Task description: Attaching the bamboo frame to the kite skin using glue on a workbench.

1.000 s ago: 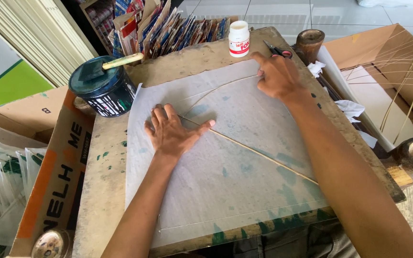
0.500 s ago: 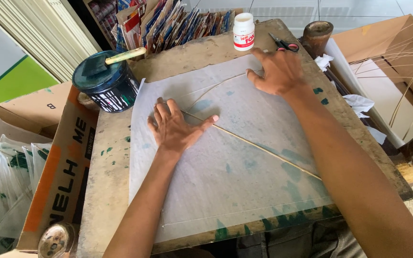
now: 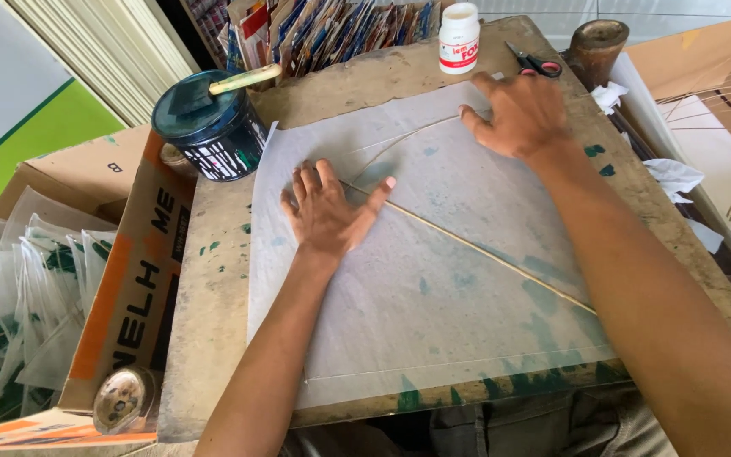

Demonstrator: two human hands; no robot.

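A large sheet of thin translucent paper [image 3: 433, 288] lies flat on a worn wooden board [image 3: 213, 305]. A thin straight bamboo stick [image 3: 501, 262] runs diagonally across the sheet, and a curved stick [image 3: 399, 144] arcs near its top. My left hand [image 3: 327, 211] lies flat with spread fingers on the paper's left part, over the straight stick's upper end. My right hand [image 3: 522, 114] presses down on the paper's top right corner, near the curved stick's end.
A dark blue can [image 3: 209, 127] with a brush on its lid stands at the board's top left. A white glue bottle [image 3: 458, 38], scissors [image 3: 535, 63] and a brown cup [image 3: 598, 42] sit along the far edge. Cardboard boxes flank both sides.
Both hands stay pressed on the paper in nearly the same places. The view has shifted slightly.
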